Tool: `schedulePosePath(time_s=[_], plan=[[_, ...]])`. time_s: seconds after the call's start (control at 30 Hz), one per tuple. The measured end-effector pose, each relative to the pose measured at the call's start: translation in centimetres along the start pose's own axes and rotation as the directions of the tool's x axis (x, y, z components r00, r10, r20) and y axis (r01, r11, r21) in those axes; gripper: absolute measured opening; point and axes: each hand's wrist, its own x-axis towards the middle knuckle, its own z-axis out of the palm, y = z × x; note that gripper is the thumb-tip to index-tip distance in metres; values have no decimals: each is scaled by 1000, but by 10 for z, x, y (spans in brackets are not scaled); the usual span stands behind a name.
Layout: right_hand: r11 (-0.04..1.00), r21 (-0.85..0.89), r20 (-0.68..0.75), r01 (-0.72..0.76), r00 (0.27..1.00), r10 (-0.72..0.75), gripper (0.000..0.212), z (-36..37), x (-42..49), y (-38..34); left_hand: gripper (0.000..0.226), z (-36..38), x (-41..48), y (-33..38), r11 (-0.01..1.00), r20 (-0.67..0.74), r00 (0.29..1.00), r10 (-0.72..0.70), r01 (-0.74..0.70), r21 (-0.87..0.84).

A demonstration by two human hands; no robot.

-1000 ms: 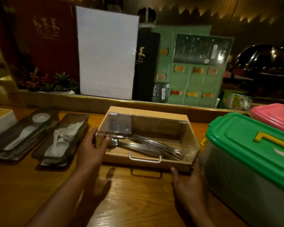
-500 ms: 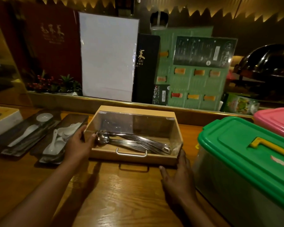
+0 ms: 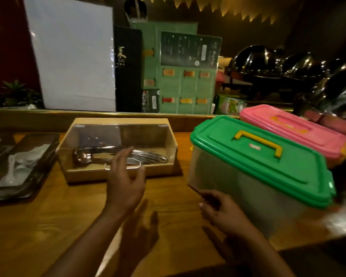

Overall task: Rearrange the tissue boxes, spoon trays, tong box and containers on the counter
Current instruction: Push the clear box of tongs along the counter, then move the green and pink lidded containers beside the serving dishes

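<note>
Tong box, spoon tray, two lidded containers on the counter [image 3: 48,226].
Wooden clear-lidded tong box [image 3: 116,150] sits between spoon tray [image 3: 22,164] and green-lidded container [image 3: 256,172]; pink-lidded container [image 3: 296,130] behind.

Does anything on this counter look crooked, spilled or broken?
Nothing looks spilled or broken. The green-lidded container and the pink-lidded one sit angled to the counter edge, while the tong box sits nearly square. Both hands are open and hold nothing.

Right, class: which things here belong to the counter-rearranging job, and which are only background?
Job: tong box, spoon tray, green-lidded container, pink-lidded container.
Background: white board, green menu board, plant, domed food warmers.
</note>
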Motion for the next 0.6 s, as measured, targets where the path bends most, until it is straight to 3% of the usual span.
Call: schedulePosePath(time_s=[0.17, 0.27, 0.43, 0.6], plan=[[996, 74, -193, -57, 979, 71, 16, -48, -63, 10, 63, 40, -37, 55, 994, 210, 976, 51, -29, -106], [987, -98, -298, 130, 942, -153, 21, -87, -88, -6, 69, 59, -49, 94, 986, 308, 948, 81, -32, -162], [917, -115, -413, 383, 821, -395, 18, -147, -106, -34, 76, 96, -65, 146, 987, 375, 919, 122, -73, -142], [861, -287, -552, 421, 662, -508, 22, -215, -66, -11, 95, 138, -81, 192, 995, 352, 936, 1, 36, -97]])
